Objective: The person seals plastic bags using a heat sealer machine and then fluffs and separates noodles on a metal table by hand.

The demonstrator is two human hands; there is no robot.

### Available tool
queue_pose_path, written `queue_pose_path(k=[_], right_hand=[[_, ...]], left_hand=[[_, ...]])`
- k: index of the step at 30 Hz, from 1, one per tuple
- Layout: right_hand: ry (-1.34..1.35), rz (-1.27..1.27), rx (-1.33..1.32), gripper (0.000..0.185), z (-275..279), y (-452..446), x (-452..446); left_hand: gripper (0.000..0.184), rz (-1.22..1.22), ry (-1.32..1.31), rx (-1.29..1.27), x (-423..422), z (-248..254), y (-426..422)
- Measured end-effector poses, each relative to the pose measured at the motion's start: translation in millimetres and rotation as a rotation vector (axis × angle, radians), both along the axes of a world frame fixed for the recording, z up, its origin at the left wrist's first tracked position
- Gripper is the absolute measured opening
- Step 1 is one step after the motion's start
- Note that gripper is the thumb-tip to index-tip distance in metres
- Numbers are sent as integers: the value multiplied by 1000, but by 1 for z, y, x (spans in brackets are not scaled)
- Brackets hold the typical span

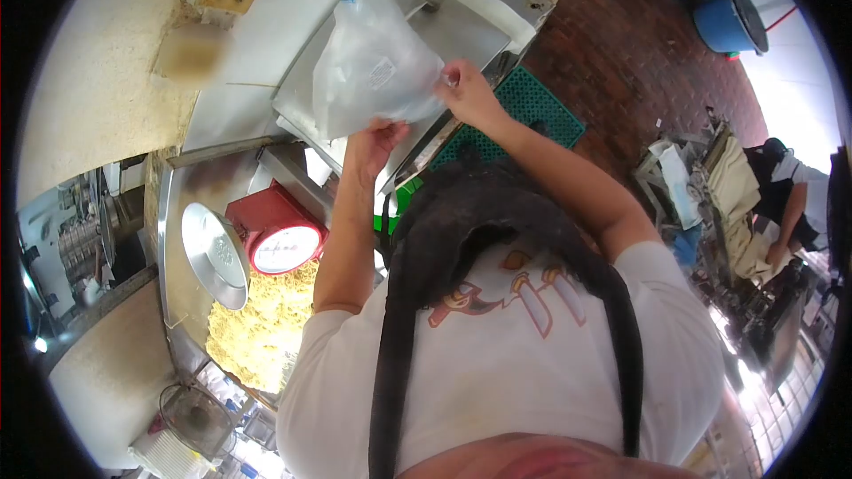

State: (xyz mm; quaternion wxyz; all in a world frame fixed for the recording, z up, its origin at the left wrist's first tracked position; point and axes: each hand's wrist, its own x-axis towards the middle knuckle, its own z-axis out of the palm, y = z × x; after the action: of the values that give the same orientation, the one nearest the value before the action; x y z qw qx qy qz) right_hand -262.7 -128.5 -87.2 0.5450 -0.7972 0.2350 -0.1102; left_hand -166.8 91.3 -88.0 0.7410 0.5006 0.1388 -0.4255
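Note:
A translucent plastic bag [368, 62] with a small printed label is stretched between my hands above a metal work surface [461, 22]. My left hand [377, 142] pinches its near edge at the lower side. Up and to the right, my right hand [466, 93] has its fingers closed on the bag's right corner. The far end of the bag narrows to a point with a blue mark near it. Whether anything is inside the bag, I cannot make out.
Left of my left forearm stands a red dial scale [257, 213] with a round metal pan [215, 255], beside a heap of yellowish food [253, 328]. A green mat [524, 111] lies on the brick floor. Blue buckets [728, 22] stand far right. Another person [790, 191] works at the right edge.

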Motion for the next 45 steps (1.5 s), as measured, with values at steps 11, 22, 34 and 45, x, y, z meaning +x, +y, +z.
queue_pose_path(k=[11, 22, 34, 45], right_hand=[[39, -10, 219, 36, -1, 3, 9], [195, 153, 143, 34, -47, -4, 23], [-27, 134, -62, 50, 13, -14, 32], [-242, 500, -70, 85, 47, -19, 65]], left_hand=[[11, -26, -55, 40, -16, -3, -19], [19, 233, 4, -160, -9, -36, -14], [19, 272, -56, 55, 15, -31, -19], [53, -192, -1099, 581, -1, 40, -37]])
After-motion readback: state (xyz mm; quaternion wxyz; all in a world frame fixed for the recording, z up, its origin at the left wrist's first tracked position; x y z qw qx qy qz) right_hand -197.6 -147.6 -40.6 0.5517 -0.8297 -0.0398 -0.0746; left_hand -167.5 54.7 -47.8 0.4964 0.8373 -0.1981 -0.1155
